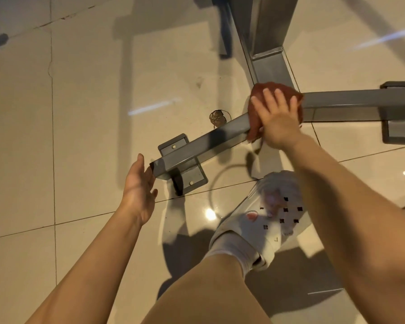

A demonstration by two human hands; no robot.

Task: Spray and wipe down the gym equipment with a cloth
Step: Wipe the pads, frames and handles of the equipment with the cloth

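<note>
Cloth (276, 108) sits under my flat right hand (277, 120) on the frame bar (208, 143); pressing unevenly, it could slide off. Left hand (139, 188) hangs released, grasping nothing.

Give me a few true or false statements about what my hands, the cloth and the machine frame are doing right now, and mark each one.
1. The right hand presses a reddish cloth onto the grey frame. True.
2. The left hand holds a spray bottle. False: it holds nothing; its fingers are relaxed beside the end of the frame bar.
3. The cloth lies at the bolted foot plate. False: it is further up the bar, near where the frame's bars meet.
4. A white shoe stands on the tile floor near the frame. True.
5. The frame stands on carpet. False: it stands on glossy tiles.
</note>
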